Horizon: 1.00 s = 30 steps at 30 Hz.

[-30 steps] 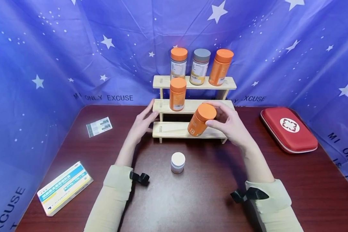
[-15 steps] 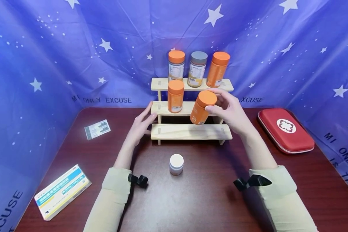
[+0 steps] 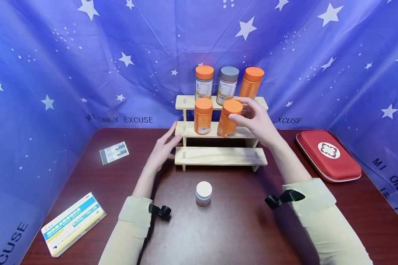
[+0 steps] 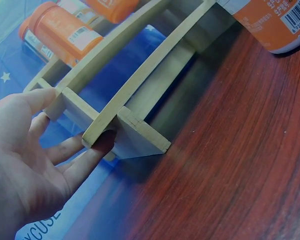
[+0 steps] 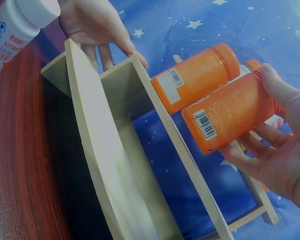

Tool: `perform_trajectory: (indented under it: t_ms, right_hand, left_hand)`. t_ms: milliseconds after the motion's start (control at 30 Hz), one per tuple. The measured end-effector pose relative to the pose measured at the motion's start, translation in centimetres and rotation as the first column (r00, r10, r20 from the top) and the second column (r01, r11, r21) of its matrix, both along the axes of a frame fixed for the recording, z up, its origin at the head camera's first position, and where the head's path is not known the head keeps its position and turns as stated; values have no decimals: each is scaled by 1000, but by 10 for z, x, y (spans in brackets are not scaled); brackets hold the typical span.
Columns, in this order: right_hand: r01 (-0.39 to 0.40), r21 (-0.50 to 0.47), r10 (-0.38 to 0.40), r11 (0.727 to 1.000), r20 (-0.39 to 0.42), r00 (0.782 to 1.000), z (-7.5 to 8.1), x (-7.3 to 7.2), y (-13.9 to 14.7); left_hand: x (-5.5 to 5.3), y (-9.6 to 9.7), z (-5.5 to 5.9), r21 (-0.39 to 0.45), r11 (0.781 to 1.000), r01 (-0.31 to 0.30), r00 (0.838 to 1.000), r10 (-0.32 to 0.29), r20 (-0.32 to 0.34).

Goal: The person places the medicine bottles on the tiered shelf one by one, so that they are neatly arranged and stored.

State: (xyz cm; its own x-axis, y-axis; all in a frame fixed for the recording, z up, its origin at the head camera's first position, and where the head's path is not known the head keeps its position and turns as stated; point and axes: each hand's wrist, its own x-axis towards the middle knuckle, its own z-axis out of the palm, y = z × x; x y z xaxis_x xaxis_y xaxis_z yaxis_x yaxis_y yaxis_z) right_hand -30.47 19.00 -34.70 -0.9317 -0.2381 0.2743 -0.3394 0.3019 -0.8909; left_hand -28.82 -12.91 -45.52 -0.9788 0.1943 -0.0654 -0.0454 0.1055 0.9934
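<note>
My right hand [image 3: 257,119] grips an orange bottle [image 5: 235,112], its thumb near the cap and fingers round the far side. This bottle is at the middle tier of a three-tier wooden rack [image 3: 220,156], to the right of another orange bottle [image 3: 203,117] standing there. Whether its base touches the shelf I cannot tell. At the rack's left end my left hand [image 4: 45,155] has its thumb against the middle tier and its fingers, fairly straight, beside the lower tier. Along the top tier stand an orange-capped bottle [image 3: 204,82], a grey-capped bottle [image 3: 228,86] and an orange bottle [image 3: 251,82], partly hidden.
A small white-capped bottle [image 3: 203,193] stands on the dark red table [image 3: 225,232] before the rack. To the left lie a blister pack [image 3: 114,152] and a white-and-blue medicine box [image 3: 73,223]. On the right is a red zip case [image 3: 328,155]. Starry blue cloth [image 3: 146,73] hangs behind.
My right hand has raised the orange bottle from in front of the bottom tier to the middle tier, and the bottle is now more upright. My left hand has stayed at the rack's left end.
</note>
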Motion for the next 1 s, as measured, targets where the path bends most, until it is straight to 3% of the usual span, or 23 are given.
perform_trajectory:
  t_ms: [500, 1000]
  right_hand:
    - [38, 4, -38, 999, 2, 999, -9, -14, -5]
    - [57, 8, -57, 998, -29, 998, -12, -17, -9]
  left_hand:
    - [1, 3, 0, -8, 1000, -7, 1000, 7, -9]
    - [-1, 1, -2, -7, 1000, -11, 1000, 11, -3]
